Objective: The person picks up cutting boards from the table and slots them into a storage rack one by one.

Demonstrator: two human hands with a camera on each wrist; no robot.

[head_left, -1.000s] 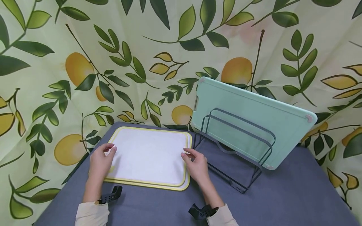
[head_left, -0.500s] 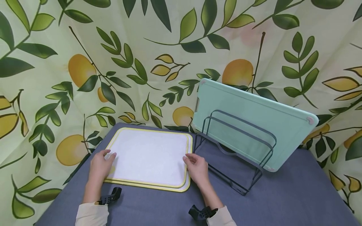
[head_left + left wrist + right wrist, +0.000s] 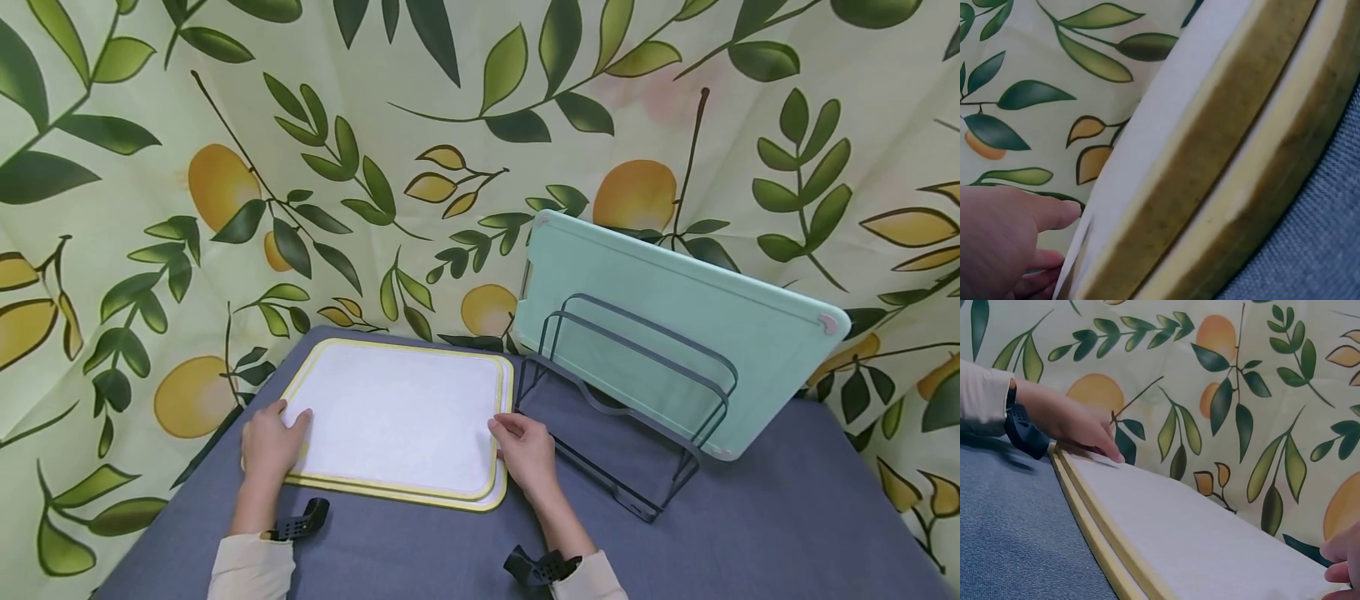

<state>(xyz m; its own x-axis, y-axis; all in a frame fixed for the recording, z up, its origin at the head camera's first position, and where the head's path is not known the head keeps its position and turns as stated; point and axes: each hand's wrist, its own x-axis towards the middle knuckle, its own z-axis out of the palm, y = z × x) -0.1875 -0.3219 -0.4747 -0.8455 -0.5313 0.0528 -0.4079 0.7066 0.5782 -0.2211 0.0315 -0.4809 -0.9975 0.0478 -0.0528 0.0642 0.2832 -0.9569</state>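
Two white cutting boards with yellow rims lie stacked on the table, the upper board (image 3: 397, 417) shifted slightly left of the lower board (image 3: 495, 500). At the upper board's left side is my left hand (image 3: 272, 446), thumb extended over the white face and fingers at the edge. In the left wrist view that thumb (image 3: 1060, 214) stands apart from the fingers, which are partly behind the board. My right hand (image 3: 527, 450) is at the right edge, its thumb and forefinger over the rim and other fingers mostly hidden. Both boards lie level.
Right of the boards stands a dark wire rack (image 3: 637, 408) with a large mint-green cutting board (image 3: 675, 308) leaning upright in it. A bluish-grey cloth (image 3: 420, 558) covers the table. Behind hangs a leaf-and-fruit patterned curtain (image 3: 360, 83).
Both hands have come down to the upper board's side edges, the left fingers settling around the rim. The boards and rack hold their places; the whole view has shifted slightly.
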